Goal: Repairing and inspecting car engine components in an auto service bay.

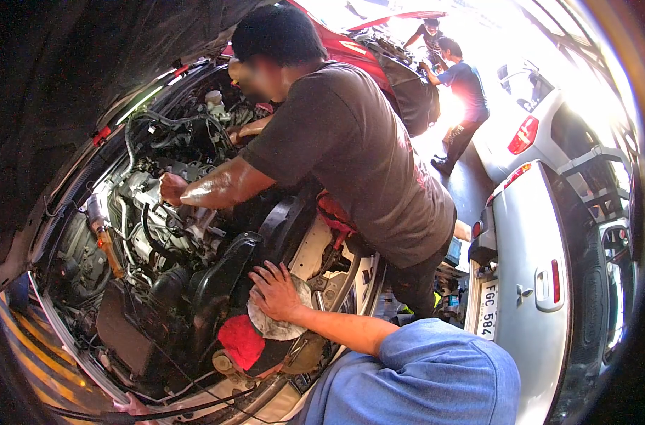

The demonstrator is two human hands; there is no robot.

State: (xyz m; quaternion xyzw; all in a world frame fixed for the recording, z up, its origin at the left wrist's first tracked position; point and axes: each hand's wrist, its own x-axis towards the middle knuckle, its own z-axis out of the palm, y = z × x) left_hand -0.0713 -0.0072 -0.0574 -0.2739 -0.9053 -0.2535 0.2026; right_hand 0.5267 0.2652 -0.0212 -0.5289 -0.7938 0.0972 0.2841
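My right hand point(276, 292) lies with its fingers spread on a stained grey-white cloth point(283, 329) at the front edge of the engine bay. The palm presses on the cloth without gripping it. A red cloth point(241, 341) sits just left of it, beside a round cap point(223, 362). At the lower left edge, part of my left hand point(133, 406) shows near the car's front rim and a black cable; its fingers are too indistinct to read. A co-worker in a dark shirt point(358, 142) leans over the engine point(149, 191), one closed hand point(172, 190) on it.
The raised hood point(46, 106) hangs over the left side. A lit tube lamp point(139, 103) is under it. A silver vehicle point(524, 283) stands at right. Two people work at a red car point(358, 49) behind. Yellow-and-black floor stripes point(42, 347) show at lower left.
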